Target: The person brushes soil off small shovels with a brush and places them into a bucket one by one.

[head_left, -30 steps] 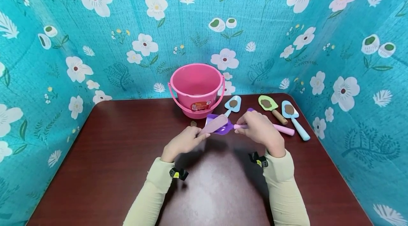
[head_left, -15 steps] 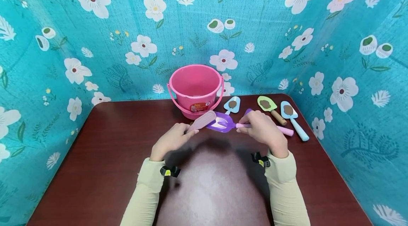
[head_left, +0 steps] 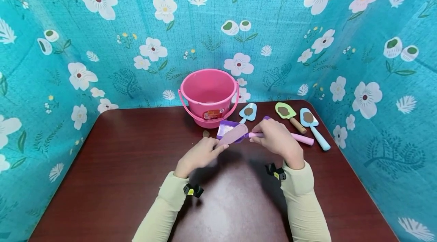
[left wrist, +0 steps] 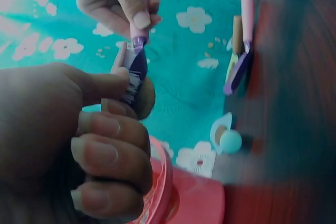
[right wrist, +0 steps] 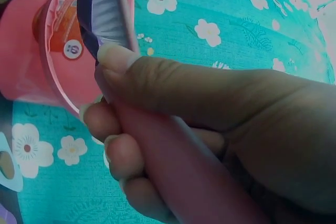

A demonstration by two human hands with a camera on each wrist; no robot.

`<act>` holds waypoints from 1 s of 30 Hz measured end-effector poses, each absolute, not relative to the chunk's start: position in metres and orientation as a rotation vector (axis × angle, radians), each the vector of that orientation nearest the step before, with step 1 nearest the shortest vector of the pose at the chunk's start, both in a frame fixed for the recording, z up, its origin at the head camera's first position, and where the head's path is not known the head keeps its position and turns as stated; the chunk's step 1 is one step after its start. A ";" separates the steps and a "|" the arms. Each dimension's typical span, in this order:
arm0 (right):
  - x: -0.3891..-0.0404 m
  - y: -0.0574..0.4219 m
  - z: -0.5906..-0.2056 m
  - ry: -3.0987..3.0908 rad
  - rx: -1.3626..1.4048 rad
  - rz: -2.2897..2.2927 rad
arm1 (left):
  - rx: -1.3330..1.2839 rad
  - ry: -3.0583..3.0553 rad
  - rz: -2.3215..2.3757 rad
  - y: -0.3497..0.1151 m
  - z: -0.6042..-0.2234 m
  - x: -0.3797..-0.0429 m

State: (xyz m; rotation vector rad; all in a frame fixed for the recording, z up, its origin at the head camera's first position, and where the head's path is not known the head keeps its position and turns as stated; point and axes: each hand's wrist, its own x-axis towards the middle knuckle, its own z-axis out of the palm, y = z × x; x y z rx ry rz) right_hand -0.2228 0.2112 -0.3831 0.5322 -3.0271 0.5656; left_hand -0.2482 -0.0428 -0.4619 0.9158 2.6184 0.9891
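My left hand (head_left: pixel 198 155) grips a pink brush (head_left: pixel 235 134) and lays it across the purple blade of a toy shovel (head_left: pixel 222 129). The shovel's pink handle is held in my right hand (head_left: pixel 280 140), thumb along it, as the right wrist view shows. There, pale bristles (right wrist: pixel 110 11) press against the inside of the blade. A brown rounded piece (left wrist: pixel 147 99) shows beside my left fingers; what it belongs to I cannot tell. Both tools are above the table, in front of the pink bucket (head_left: pixel 209 86).
Behind my right hand lies a second purple shovel with a pink handle (head_left: pixel 304 139). A green shovel (head_left: pixel 286 111) and a blue one (head_left: pixel 320 137) lie at the right, another blue shovel (head_left: pixel 248 112) near the bucket. Flowered cloth (head_left: pixel 119 25) walls the dark table (head_left: pixel 119 166).
My left hand first drew the brush left toward the blade's tip, then moved it back right over the blade. The right hand barely moved, still holding the shovel.
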 end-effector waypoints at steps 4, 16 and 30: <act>-0.223 0.213 -0.383 -3.030 0.501 0.544 | 0.847 2.677 0.955 -0.051 -0.464 -0.255; -0.223 0.220 -0.384 -3.042 0.439 0.623 | 0.713 2.724 1.038 -0.074 -0.448 -0.256; -0.223 0.209 -0.385 -3.046 0.533 0.584 | 0.839 2.666 0.975 -0.033 -0.453 -0.236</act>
